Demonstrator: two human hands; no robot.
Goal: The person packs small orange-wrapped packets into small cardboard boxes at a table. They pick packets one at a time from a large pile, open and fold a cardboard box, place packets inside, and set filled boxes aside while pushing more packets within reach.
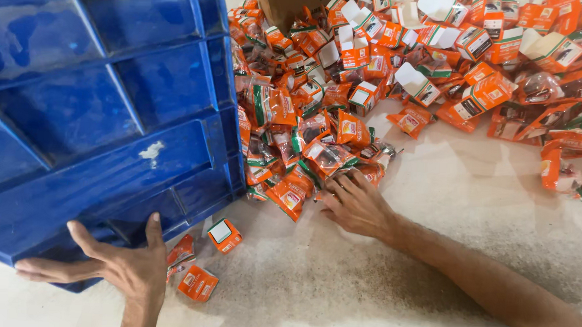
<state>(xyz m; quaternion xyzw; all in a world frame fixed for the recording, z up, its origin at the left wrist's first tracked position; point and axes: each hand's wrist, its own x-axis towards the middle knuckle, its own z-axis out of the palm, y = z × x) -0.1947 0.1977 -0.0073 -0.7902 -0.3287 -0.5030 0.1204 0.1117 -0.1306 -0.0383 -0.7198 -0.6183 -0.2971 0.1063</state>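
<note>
A big blue plastic crate [101, 107] is tipped on its side at the left, its ribbed bottom facing me. My left hand [116, 264] grips the crate's lower corner, fingers spread along its edge. From the crate's mouth a heap of small orange plastic packets [305, 138] spills onto the pale tabletop [378, 267]. My right hand [358, 203] lies flat on the table with its fingers pushed into the near edge of that heap; whether it holds a packet cannot be seen.
Small orange-and-white cardboard boxes [482, 54], many with flaps open, pile up at the back right. A brown cardboard box [286, 1] stands at the back. Loose orange boxes [224, 235] and packets lie under the crate near my left hand.
</note>
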